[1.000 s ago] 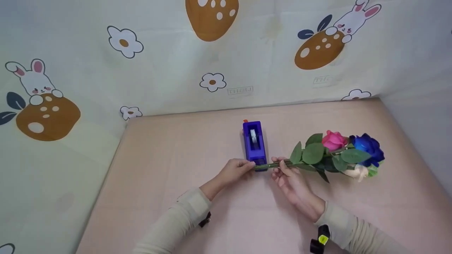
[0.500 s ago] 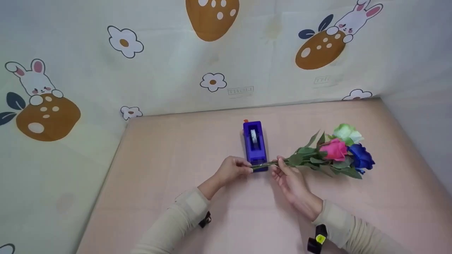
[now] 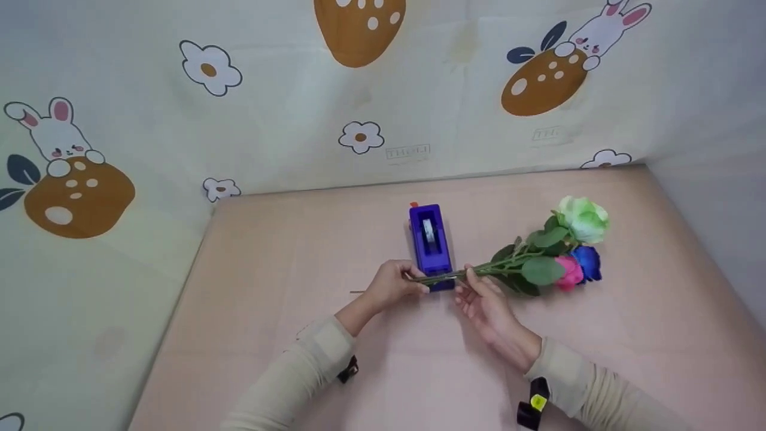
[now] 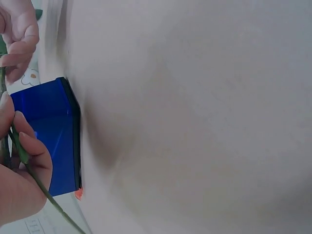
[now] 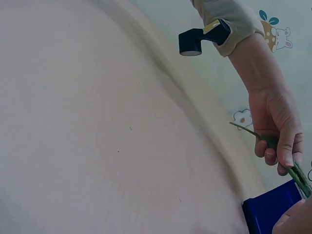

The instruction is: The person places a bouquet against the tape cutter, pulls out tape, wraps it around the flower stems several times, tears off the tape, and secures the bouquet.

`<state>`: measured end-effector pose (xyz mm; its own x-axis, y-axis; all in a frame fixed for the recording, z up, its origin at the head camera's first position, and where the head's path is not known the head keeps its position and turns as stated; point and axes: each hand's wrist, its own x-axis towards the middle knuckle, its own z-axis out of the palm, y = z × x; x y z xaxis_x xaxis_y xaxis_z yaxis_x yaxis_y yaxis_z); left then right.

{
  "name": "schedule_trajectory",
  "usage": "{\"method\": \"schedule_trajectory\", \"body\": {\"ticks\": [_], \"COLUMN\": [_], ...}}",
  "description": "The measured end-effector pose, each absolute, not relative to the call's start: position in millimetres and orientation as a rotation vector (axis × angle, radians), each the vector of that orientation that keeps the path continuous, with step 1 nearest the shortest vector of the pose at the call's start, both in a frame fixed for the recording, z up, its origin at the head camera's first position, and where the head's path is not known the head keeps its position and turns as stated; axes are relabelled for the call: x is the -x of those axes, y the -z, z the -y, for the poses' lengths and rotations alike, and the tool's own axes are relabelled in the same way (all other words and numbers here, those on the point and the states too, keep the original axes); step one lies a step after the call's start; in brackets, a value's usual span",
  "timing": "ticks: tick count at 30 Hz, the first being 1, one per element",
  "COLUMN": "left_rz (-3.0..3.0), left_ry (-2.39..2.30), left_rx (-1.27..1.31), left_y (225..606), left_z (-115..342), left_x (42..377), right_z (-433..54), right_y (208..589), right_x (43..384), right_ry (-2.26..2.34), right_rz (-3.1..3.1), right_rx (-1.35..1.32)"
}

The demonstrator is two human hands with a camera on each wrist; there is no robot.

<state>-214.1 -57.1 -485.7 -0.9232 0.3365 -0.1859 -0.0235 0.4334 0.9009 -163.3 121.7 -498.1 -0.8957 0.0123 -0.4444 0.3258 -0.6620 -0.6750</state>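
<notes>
A bunch of artificial roses lies across both hands in the head view, blooms to the right: a pale green rose (image 3: 583, 219), a pink rose (image 3: 568, 273) and a blue rose (image 3: 587, 263). My left hand (image 3: 392, 288) pinches the green stems (image 3: 440, 278) near their lower ends; one thin stem end (image 4: 62, 212) sticks out past that hand. Closer to the leaves (image 3: 541, 270), my right hand (image 3: 491, 308) holds the same stems between thumb and finger, its other fingers loosely bent. Beneath the stems stands a blue tape dispenser (image 3: 433, 262) with a tape roll (image 3: 428, 233).
The pinkish tabletop (image 3: 287, 263) stretches out around the hands. A printed cloth wall (image 3: 287, 120) rises along its back edge, with more cloth at both sides. Small dark specks (image 5: 130, 128) dot the surface in the right wrist view.
The bunch has turned about its stems: the pale green rose has come up to the back, while the pink and blue ones have moved lower and left. Both hands stay near the dispenser's front.
</notes>
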Motion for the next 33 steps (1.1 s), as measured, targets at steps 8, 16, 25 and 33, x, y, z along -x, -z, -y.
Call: {"method": "schedule_trajectory", "body": {"ticks": [8,16,25,33], "left_rz": [-2.425,-2.426,-2.435,-2.533], "left_ry": [-1.472,-1.461,-1.355,-1.24], "left_rx": [-0.386,-0.52,-0.343,-0.135], "left_y": [490,496,485,472], "left_z": [57,60,54,33], "left_x": [217,214,220,236], "right_z": [-105,-97,-96,-90], "right_y": [501,504,506,511], "right_x": [169,171,171,167], "right_ry": [2.427,2.336,2.367,2.453], "right_rz": [-1.357,-1.594,-1.635,-1.651], "right_rx": [-0.588,-0.605,-0.619,-0.539]}}
